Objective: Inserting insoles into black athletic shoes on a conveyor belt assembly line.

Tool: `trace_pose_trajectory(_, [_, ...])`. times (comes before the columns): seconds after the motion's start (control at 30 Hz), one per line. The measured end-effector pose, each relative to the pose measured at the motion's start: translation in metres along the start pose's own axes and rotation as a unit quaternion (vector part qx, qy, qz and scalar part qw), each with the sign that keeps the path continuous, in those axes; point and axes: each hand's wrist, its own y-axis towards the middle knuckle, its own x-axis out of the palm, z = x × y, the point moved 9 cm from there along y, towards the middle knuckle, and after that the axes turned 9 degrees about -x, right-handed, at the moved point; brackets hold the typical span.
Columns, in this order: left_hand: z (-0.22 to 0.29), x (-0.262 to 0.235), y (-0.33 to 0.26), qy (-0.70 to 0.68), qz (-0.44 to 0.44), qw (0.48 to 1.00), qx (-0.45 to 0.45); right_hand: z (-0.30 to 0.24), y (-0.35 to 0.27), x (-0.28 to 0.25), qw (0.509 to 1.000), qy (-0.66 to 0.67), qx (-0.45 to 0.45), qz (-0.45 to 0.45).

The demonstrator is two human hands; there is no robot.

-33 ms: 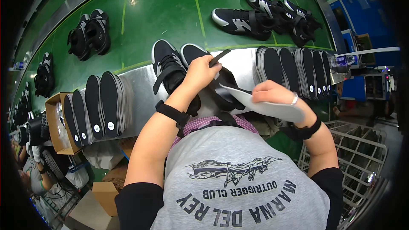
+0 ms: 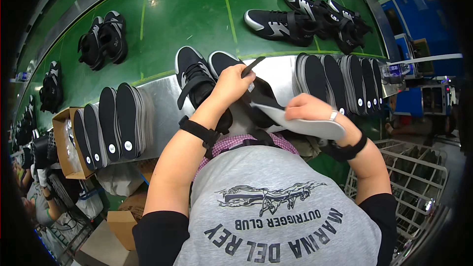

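My left hand [image 2: 233, 86] is closed on the upper of a black sneaker [image 2: 221, 60] with a silver toe, and the end of a dark strap sticks out past its fingers. Pinched in my right hand [image 2: 306, 108] is an insole [image 2: 315, 128], its pale grey underside showing. The insole's tip is at the opening of that sneaker; how far in it reaches is hidden. Just left of it, a matching sneaker [image 2: 193, 76] with a strap across its laces rests on the metal ledge, partly behind my left forearm.
Stacks of black insoles stand on the ledge at left [image 2: 129, 123] and at right [image 2: 311, 75]. More black sneakers [image 2: 281, 25] lie on the green surface [image 2: 187, 10] beyond. An open cardboard box [image 2: 64, 138] sits far left, a wire cart [image 2: 409, 172] at lower right.
My right hand has shifted slightly left with the insole, bringing its tip a little closer into the sneaker's opening. My left hand has stayed nearly still.
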Motion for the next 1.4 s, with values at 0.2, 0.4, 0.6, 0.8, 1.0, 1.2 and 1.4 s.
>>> trace_pose_trajectory(0.2, [0.004, 0.01, -0.002, -0.03, -0.024, 0.999, 0.007, -0.006, 0.063, 0.031, 0.921, -0.36, -0.088, 0.121])
trace_pose_trajectory(0.4, [0.005, -0.002, -0.004, -0.033, 0.066, 0.997, 0.025, -0.03, 0.02, 0.019, 0.862, -0.491, -0.072, 0.106])
trace_pose_trajectory(0.6, [0.007, 0.0, -0.003, -0.045, 0.076, 0.995, 0.034, -0.038, -0.011, 0.01, 0.847, -0.5, -0.142, 0.113])
trace_pose_trajectory(0.8, [0.005, 0.005, -0.002, -0.036, 0.06, 0.998, 0.009, -0.021, 0.056, 0.032, 0.831, -0.536, -0.12, 0.088])
trace_pose_trajectory(1.0, [0.008, 0.01, -0.001, -0.031, 0.06, 0.998, 0.014, 0.031, 0.105, 0.039, 0.838, -0.519, 0.075, -0.154])
trace_pose_trajectory(1.2, [0.014, 0.009, -0.002, -0.022, 0.071, 0.997, 0.022, 0.032, 0.11, 0.037, 0.816, -0.562, 0.071, -0.117])
trace_pose_trajectory(1.4, [0.014, 0.008, -0.005, -0.014, 0.068, 0.997, 0.011, 0.028, 0.098, 0.047, 0.741, -0.647, 0.015, -0.179])
